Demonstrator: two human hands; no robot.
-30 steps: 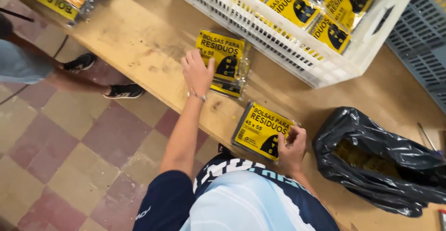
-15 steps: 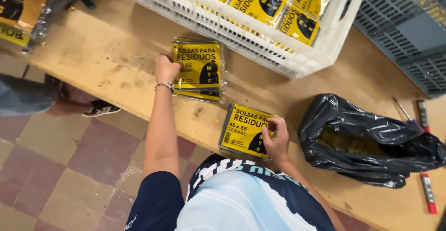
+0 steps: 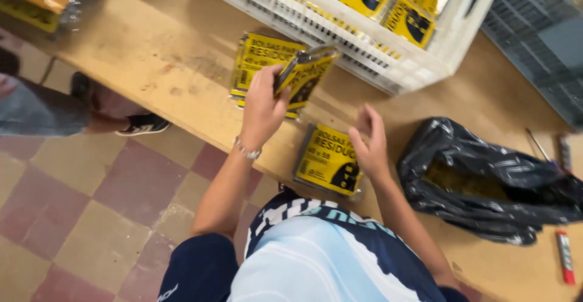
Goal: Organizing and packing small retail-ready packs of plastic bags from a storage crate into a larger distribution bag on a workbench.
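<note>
Wooden bench (image 3: 152, 65) under me, checkered tile floor (image 3: 79, 205) to my left. My left hand (image 3: 262, 108) is lifted off the bench w/ fingers closed on a yellow pack (image 3: 306, 71), tilted up on edge above the stack (image 3: 258, 59) of same packs lying flat. My right hand (image 3: 369, 141) is open, fingers spread – holding nothing, hovering just over the right edge of a second stack (image 3: 328, 159) near the bench's front edge. White crate (image 3: 388, 65) beyond, full of more yellow packs. Black bag (image 3: 486, 186) sits to the right, crumpled, mouth open; a red marker (image 3: 565, 256) lies past it. Grey crate (image 3: 534, 41) at far right. Someone else's leg & black shoe (image 3: 143, 125) on the floor at left.
</note>
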